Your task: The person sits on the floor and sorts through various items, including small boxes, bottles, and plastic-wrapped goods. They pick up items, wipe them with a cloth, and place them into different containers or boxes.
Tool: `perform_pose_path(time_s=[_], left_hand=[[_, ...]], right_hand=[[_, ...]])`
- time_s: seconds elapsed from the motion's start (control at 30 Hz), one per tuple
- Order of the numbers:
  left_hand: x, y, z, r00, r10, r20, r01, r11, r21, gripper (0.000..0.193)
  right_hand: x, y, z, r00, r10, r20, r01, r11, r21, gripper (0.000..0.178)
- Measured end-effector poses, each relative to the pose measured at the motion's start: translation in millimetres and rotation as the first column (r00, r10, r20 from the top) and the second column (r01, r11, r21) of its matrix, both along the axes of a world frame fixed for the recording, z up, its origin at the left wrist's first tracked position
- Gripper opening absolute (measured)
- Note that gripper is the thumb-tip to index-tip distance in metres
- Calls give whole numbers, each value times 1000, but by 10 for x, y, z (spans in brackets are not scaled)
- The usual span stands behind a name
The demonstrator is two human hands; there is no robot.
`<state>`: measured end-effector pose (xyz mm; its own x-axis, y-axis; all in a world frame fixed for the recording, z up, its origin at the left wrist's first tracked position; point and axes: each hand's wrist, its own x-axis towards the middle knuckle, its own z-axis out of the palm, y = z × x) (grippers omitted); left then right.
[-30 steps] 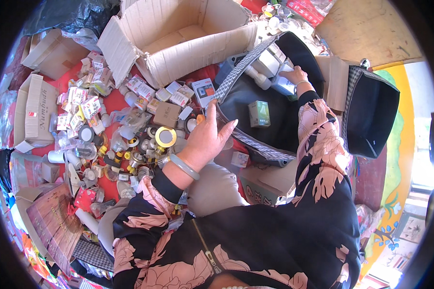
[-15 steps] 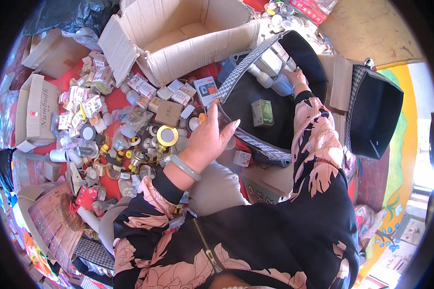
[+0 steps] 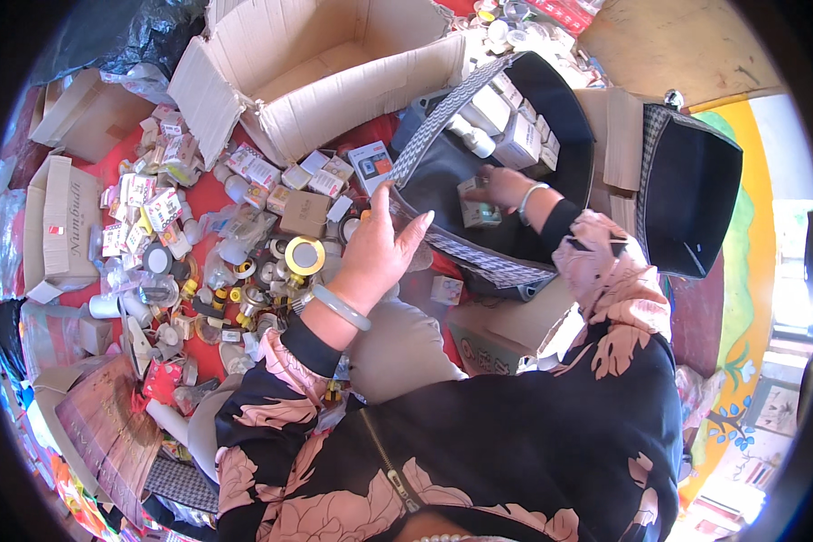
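Note:
My right hand (image 3: 508, 188) reaches into a black storage bin (image 3: 443, 167) with a houndstooth-patterned outside. Its fingers are closed on the upper part of a small green-and-white box (image 3: 481, 213) at the bin's bottom. Farther back in the same bin lie a larger white box (image 3: 518, 143), several small boxes and a white bottle-like thing (image 3: 472, 137). At the bin's near left corner is my left hand (image 3: 381, 244), its index finger and thumb stretched apart against the rim. A grey bangle circles that wrist.
A large open cardboard box (image 3: 334, 95) stands behind the bin, and a second black bin (image 3: 691, 194) to the right. Small boxes (image 3: 163, 208) and loose bulb-like parts (image 3: 244, 294) cover the red cloth at left. A brown carton (image 3: 506, 325) sits below the bin.
My right hand has come from the bin's far side to the small green-and-white box. A larger white box now shows where that hand was. My left hand stays at the rim.

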<state>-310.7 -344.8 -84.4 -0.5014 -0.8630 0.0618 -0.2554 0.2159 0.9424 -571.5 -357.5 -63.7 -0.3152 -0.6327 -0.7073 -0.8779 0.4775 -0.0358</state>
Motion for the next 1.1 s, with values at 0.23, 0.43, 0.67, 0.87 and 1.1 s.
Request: perform_pose_path(time_s=[0.23,0.43,0.67,0.87,1.1], left_hand=[[16,-13,-66,1000,19,6,-19,1000,-9,65],[22,0,-20,999,-10,-42,11,1000,15,65],[70,-17,51,999,0,-40,2,999,52,65],[22,-8,6,999,9,-52,-6,999,46,62],[48,-5,6,984,29,-176,-1,987,158,64]], right_hand=[[-758,196,46,948,-255,191,275,957,-90,65],[-1756,365,-199,720,-677,152,678,642,-358,63],[-1612,126,-377,748,-664,-14,632,718,-292,50],[-1613,160,-399,862,-480,-165,459,875,-152,44],[-1745,405,266,736,-499,-457,41,707,-706,56]])
